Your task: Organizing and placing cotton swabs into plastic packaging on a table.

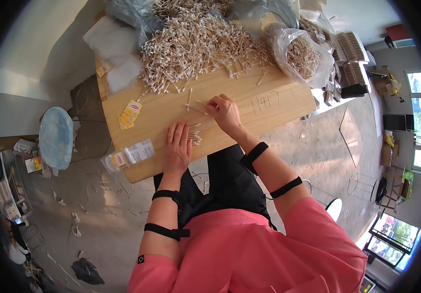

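My left hand [177,141] lies palm down near the table's front edge, fingers stretched out. It rests against a small bunch of cotton swabs [195,136], whose other ends are hidden beneath it. Farther right, my right hand [225,113] is closed in a pinch, with a cotton swab [200,103] at its fingertips. Two more loose swabs lie just left of those fingers, one pointing away from me. Beyond both hands spreads a large heap of cotton swabs [186,51] with wooden sticks and white tips.
Yellow cards [130,115] overlap on the wooden table [264,110] at left. A clear packet of swabs [128,157] sits at its front left corner. An open plastic bag of swabs [302,56] stands at the far right. A blue round stool [56,138] is left of the table.
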Motion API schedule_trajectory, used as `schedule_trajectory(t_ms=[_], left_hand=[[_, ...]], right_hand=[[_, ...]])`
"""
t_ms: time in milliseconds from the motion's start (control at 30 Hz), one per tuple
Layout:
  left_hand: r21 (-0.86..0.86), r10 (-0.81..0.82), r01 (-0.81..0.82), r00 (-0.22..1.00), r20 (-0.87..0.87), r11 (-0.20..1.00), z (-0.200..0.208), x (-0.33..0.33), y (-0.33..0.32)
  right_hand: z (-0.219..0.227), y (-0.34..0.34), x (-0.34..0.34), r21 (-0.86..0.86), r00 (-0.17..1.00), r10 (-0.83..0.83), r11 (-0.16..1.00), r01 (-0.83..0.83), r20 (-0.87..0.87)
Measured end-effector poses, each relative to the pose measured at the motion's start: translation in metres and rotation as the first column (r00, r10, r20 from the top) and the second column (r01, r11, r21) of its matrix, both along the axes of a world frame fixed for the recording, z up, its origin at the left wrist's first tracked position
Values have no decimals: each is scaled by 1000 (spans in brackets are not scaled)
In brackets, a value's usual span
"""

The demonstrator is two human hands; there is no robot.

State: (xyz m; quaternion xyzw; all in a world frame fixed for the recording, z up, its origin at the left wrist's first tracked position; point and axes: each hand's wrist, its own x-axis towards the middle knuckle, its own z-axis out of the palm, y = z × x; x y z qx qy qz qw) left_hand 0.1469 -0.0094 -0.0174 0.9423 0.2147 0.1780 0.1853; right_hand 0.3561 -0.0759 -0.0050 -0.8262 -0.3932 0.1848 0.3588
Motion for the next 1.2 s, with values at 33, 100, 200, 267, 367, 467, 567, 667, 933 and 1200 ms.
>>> schedule_trajectory(t_ms=[33,100,200,267,367,467,567,667,933,1200], left_hand=[[6,0,0,1000,-23,1000,1,0,0],[13,9,-9,999,-45,1000,2,1,0],[19,11,-10,998,-55,1000,2,-1,-1],[18,6,-5,998,-69,1000,2,-1,-1],[-23,-8,7,1000,-28,1000,2,-1,-2],[61,2,5,994,-107,998,4,-2,-1],[118,26,-11,992,-126,993,5,-2,-3],[112,37,-20,987,-156,993,4,-4,-2],[78,28,-20,994,-110,997,7,-1,-1],[-94,106,-93,984,145,991,1,-1,-1]], right_hand=[[-2,-2,-2,68,998,-53,996,51,17],[-3,-3,-6,137,995,-97,986,91,33],[-4,-3,-21,165,990,-23,986,0,141],[-4,-2,-29,143,991,-1,990,-17,130],[-5,1,-37,132,992,19,991,-35,122],[-4,-1,-42,134,986,82,986,-102,147],[1,1,-39,88,964,216,969,-231,154],[12,23,-32,144,933,301,933,-331,198],[-9,23,3,73,918,281,947,-312,279],[0,-4,-51,69,973,121,988,-137,198]])
